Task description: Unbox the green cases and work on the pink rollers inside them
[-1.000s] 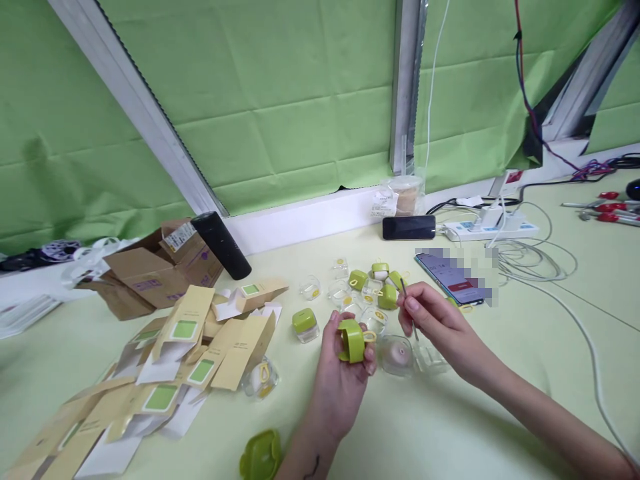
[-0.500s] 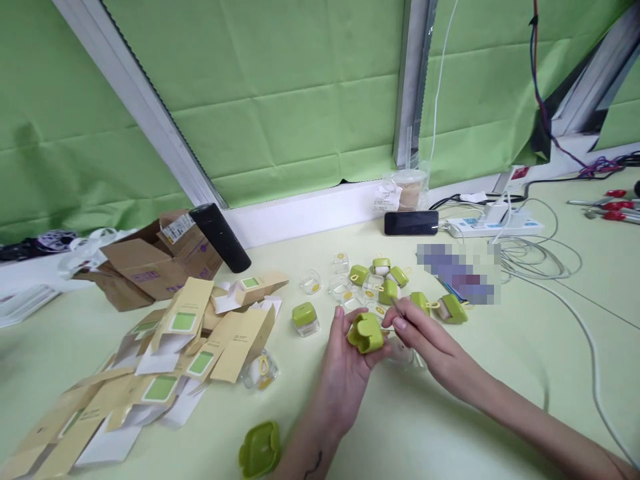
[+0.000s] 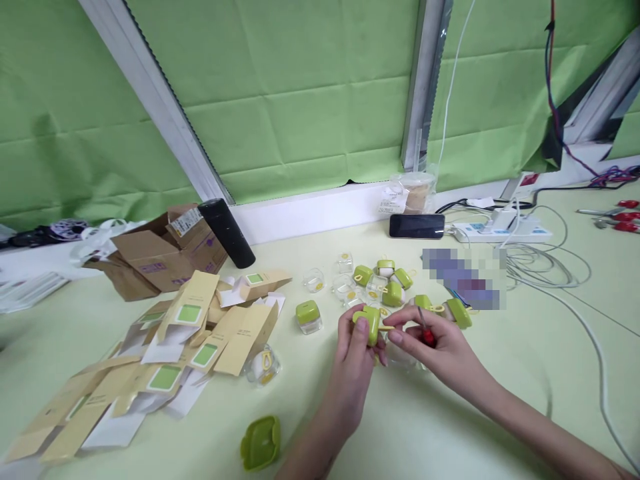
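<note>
My left hand [image 3: 354, 357] is closed around a small green plastic cap [image 3: 369, 323], thumb pressed on its side. From the cap's right side sticks out a yellow strap [image 3: 386, 328], pinched between the thumb and index finger of my right hand [image 3: 435, 343]. Tucked in that same hand is a thin tool with a red handle [image 3: 429, 337] and a dark shaft; its exact kind is hard to make out. Behind my hands lies a cluster of clear jars and green caps [image 3: 393, 293] with yellow loops. A green-capped jar [image 3: 309, 317] stands left of my left hand.
Flattened cartons [image 3: 200, 333] are heaped on the left, near a brown box [image 3: 160, 263] and a black cylinder [image 3: 227, 233]. A green tray-like piece [image 3: 261, 443] lies in front. Toward the back right are a phone [image 3: 417, 226], a power strip [image 3: 505, 231] and coiled cables [image 3: 540, 260].
The green cap has turned in my left hand, so its opening no longer faces me. My right fingers have shifted onto the yellow strap, and the tool's red handle now shows. The view has shifted slightly.
</note>
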{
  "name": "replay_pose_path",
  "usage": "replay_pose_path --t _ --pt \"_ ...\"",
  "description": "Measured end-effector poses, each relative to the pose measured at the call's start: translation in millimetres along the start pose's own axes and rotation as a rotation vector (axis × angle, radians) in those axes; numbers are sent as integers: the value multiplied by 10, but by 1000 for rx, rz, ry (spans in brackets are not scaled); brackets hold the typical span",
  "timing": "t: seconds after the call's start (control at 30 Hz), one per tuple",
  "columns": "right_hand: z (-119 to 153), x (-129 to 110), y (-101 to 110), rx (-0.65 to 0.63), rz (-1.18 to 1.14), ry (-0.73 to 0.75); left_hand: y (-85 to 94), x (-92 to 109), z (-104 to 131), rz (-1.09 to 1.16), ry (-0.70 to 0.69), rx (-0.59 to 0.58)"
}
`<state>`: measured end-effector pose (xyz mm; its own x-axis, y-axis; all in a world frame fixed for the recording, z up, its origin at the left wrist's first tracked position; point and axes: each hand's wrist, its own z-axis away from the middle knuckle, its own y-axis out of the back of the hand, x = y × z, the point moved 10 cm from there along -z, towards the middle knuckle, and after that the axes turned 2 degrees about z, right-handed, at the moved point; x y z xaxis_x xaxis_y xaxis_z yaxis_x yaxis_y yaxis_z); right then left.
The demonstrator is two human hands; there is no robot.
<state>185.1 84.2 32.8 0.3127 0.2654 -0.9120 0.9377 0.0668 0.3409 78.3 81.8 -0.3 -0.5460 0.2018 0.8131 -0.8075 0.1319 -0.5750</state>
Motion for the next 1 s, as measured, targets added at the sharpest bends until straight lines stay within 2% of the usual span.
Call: replay_pose_path --t 0.1,0.2,0.33,0.43,0.53,0.63,0.73,0.8,0.9,0.97,1.0 --pt "29 -156 19 41 141 186 -86 -23 -4 126 25 -54" --pt "97 -280 -10 74 215 377 -103 -102 -9 228 60 -56" --pt "164 -320 -48 90 244 498 -67 -169 4 239 63 -43" --pt "198 -361 -101 22 279 583 -45 -185 24 178 76 -50" --pt "177 -365 -110 -34 313 593 -47 -209 33 139 122 -76" --pt "74 -299 -36 -31 244 467 -62 -234 24 165 169 -96" --pt "13 -248 -51 -72 182 380 -109 -264 20 218 224 -123" --pt "24 -277 -67 -62 204 418 -144 -254 18 246 231 -140" --pt "117 -400 -40 35 272 585 -203 -274 29 261 273 -176" --pt "177 -470 -17 68 281 668 -165 -261 13 188 254 -156" --pt "174 -473 11 76 272 657 -101 -215 -9 95 199 -119"
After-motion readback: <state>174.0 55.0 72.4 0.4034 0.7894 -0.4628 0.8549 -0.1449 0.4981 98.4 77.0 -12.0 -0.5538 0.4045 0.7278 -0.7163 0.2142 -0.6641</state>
